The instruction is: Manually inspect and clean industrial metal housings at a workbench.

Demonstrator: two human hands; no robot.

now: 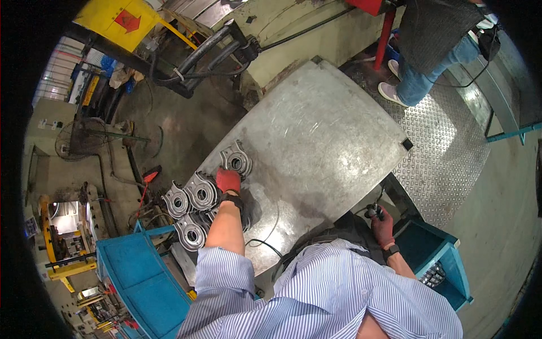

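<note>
My left hand (228,181), in a red glove, reaches to the left edge of the metal table (333,135). Its fingers close at the near edge of a grey metal bracket with a round ringed hole (238,162). More brackets of this kind (202,192) lie in stacked rows beside and under my left wrist; my forearm hides some of them. Off the table's near right edge, my right hand (383,227), gloved in red too, is closed around a small dark metal piece (374,211). Its exact kind is hard to make out.
A blue bin (435,248) by my right forearm holds several shiny metal parts (433,274). Another blue container (141,282) stands at the lower left. Beyond the table, a person (429,51) stands by the diamond-plate floor (440,147). A yellow-ended machine arm (121,21) juts in at upper left.
</note>
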